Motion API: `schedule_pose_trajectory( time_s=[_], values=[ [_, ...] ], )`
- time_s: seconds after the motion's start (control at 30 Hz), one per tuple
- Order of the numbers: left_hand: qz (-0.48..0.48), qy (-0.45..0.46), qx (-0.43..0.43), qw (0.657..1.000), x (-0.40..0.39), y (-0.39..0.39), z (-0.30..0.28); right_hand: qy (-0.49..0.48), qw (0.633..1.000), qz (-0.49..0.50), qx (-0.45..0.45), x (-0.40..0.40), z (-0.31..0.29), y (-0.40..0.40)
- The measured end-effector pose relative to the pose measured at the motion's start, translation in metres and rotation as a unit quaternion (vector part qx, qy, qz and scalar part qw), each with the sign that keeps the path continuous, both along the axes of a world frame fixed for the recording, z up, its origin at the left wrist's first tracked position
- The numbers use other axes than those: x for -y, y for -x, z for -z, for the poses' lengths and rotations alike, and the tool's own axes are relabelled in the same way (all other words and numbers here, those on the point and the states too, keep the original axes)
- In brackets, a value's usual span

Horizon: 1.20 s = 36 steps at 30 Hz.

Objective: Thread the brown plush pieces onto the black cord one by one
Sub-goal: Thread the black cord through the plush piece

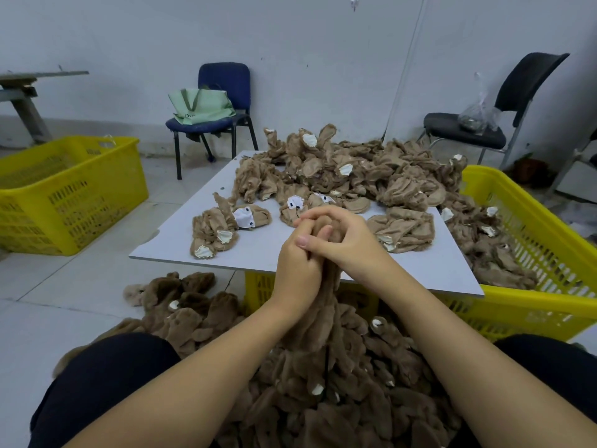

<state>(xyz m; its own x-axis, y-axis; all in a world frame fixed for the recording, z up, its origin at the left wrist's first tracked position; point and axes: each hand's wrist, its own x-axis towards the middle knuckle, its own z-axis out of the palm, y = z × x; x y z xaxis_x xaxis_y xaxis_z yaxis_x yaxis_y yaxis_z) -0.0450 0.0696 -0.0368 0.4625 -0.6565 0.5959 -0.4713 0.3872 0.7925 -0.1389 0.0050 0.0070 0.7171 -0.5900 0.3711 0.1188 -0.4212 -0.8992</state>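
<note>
My left hand (298, 270) and my right hand (342, 240) are clasped together around a brown plush piece (324, 226) held upright over the front edge of the white board (200, 227). From the hands a long bunch of brown plush pieces (326, 321) hangs down into a heap in my lap (339, 399). A short stretch of the black cord (327, 367) shows among the hanging pieces; its upper end is hidden inside my hands. Loose plush pieces (352, 169) lie piled on the board's far half, and a few (223, 231) lie nearer.
A yellow crate (529, 305) under and right of the board holds more plush pieces. Another yellow crate (64, 195) stands on the floor at left. A blue chair (223, 92) with a green bag and a black chair (504, 101) stand by the wall.
</note>
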Motion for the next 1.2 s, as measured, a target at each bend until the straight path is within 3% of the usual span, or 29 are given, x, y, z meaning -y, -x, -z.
schedule_pose_trajectory(
  time_s=[0.1,0.33,0.53,0.73,0.87,0.97,1.1,1.2],
  values=[
    [-0.024,0.022,-0.027,0.999,-0.002,0.010,0.020,0.013,0.999,-0.028,-0.015,0.001,0.010,0.001],
    [-0.022,-0.025,-0.005,0.999,-0.008,0.020,0.042,-0.091,0.990,-0.024,-0.106,0.009,0.039,0.009],
    [-0.030,0.016,-0.033,0.999,-0.008,0.026,0.017,-0.088,0.995,-0.008,-0.046,0.005,0.022,0.009],
    [-0.153,0.046,-0.016,0.987,-0.009,0.029,-0.010,-0.100,0.994,0.028,0.028,0.000,-0.001,-0.002],
    [-0.213,-0.001,0.020,0.977,-0.008,0.013,-0.017,-0.223,0.972,0.065,0.018,0.000,0.003,-0.004],
    [-0.087,-0.087,-0.017,0.992,-0.007,-0.008,-0.026,-0.282,0.956,0.081,0.027,0.005,0.005,-0.004],
    [0.055,-0.308,0.081,0.946,-0.010,-0.016,-0.025,-0.280,0.957,0.073,0.011,0.006,0.006,-0.007],
    [0.031,-0.317,0.134,0.938,-0.014,-0.020,-0.029,-0.358,0.933,0.037,0.005,0.006,0.007,-0.005]
  ],
)
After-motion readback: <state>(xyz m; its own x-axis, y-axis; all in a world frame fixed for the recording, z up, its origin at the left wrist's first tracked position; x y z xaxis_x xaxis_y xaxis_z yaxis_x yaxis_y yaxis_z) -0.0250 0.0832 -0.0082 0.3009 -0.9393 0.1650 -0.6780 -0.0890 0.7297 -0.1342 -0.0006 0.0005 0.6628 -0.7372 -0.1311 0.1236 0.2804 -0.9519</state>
